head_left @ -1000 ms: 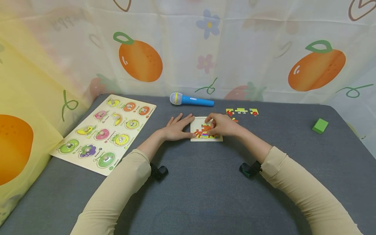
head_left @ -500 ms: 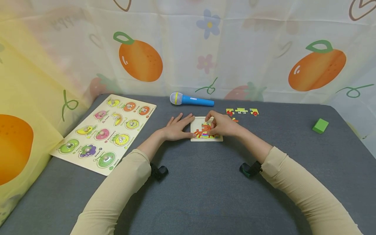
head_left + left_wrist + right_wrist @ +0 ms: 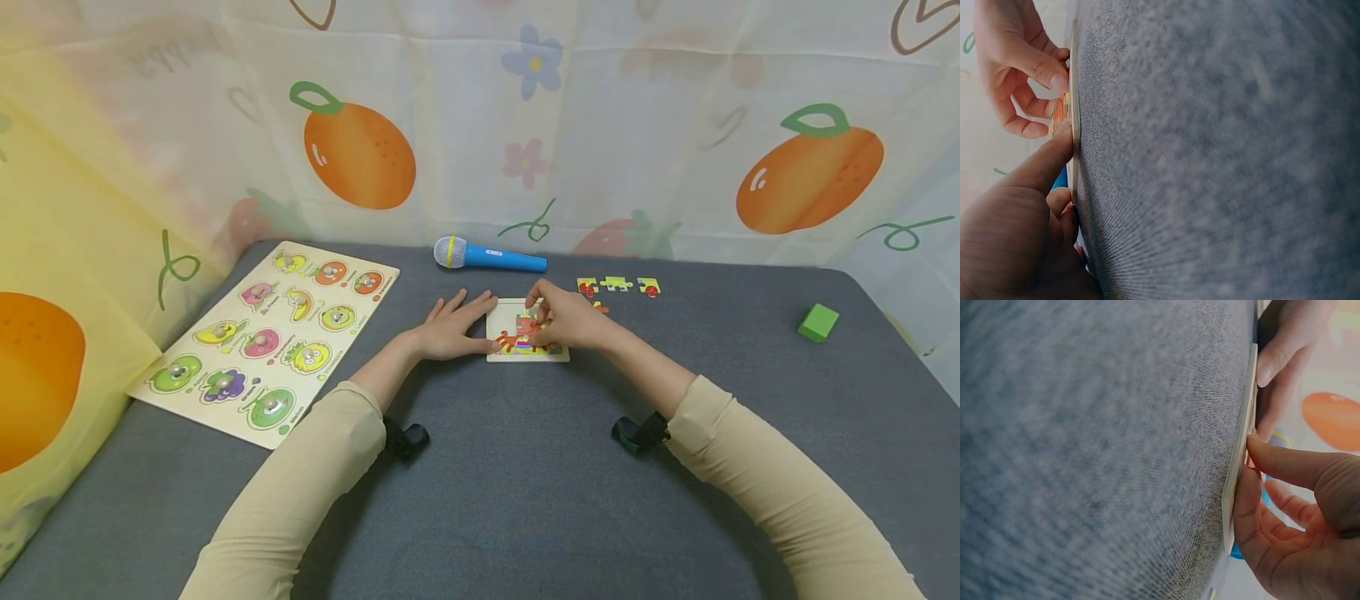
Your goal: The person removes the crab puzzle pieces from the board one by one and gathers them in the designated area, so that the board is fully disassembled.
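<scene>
A small wooden jigsaw tray point(image 3: 512, 304) lies in the middle of the table, its lower part filled with red, orange and yellow picture pieces. My left hand point(image 3: 450, 330) rests at the tray's left side, fingers spread and straight, the thumb pressing on its lower left corner. Over the tray, my right hand point(image 3: 572, 318) pinches an orange jigsaw piece point(image 3: 1057, 111) between thumb and fingers. In the left wrist view that piece stands tilted up from the tray. The right hand covers the tray's right part in the head view.
Several loose jigsaw pieces point(image 3: 617, 284) lie behind the right hand. A blue toy microphone point(image 3: 504, 259) is at the back. On the left lies a wooden fruit peg board point(image 3: 240, 287), and at the far right a green block point(image 3: 817, 322). A printed curtain stands behind the table.
My right fingertips have shifted slightly, and the orange jigsaw piece under them has turned and tilted a little. The left hand stays where it was.
</scene>
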`<state>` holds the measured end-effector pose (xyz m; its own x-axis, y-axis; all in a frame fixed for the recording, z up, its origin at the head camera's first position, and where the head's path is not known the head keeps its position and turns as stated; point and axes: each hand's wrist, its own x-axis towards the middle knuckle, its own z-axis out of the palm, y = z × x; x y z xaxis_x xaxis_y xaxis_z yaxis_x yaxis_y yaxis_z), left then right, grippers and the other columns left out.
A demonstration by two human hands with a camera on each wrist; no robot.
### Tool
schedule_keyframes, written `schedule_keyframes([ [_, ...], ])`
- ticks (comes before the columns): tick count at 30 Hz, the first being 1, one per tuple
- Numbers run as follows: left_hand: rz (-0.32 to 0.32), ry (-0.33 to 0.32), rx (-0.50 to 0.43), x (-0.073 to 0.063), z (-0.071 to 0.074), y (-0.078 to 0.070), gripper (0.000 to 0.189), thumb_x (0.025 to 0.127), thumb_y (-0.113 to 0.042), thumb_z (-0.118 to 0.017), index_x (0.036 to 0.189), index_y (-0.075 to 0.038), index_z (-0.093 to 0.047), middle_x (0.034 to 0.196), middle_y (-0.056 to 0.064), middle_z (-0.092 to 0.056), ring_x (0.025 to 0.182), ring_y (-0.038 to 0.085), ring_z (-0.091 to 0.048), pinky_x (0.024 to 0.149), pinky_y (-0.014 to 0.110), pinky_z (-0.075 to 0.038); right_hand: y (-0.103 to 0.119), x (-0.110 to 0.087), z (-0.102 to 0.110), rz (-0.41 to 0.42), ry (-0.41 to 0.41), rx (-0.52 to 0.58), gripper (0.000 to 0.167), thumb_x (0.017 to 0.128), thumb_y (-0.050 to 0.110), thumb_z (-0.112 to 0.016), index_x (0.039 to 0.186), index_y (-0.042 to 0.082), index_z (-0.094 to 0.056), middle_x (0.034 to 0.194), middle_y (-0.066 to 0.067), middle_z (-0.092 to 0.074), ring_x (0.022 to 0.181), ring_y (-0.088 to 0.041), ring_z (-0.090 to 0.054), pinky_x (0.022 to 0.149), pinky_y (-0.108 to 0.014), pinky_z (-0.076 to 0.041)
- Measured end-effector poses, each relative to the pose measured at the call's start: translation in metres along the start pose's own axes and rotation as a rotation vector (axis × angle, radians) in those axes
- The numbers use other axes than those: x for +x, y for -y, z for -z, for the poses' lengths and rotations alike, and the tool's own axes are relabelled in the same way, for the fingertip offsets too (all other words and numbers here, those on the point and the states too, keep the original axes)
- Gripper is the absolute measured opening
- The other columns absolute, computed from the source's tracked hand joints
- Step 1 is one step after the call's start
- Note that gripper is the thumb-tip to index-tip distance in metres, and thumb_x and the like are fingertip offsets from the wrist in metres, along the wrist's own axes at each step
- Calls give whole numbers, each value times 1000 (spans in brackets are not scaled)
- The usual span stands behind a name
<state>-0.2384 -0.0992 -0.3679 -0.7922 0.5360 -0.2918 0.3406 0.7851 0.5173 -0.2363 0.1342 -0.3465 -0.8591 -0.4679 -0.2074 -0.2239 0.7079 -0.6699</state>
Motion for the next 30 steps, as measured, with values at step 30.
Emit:
schedule_keyframes([
  [30,-2,-8,3,2,-2,2,83,96,-51,-56,161,-23,-13,170,-1,-3,157,32,9,125,58,8,2,-1,-1,16,-118,48,17,101,11,-52,115,2,-56,95,-16,-65,71,-20,-67,63,-27,-56],
])
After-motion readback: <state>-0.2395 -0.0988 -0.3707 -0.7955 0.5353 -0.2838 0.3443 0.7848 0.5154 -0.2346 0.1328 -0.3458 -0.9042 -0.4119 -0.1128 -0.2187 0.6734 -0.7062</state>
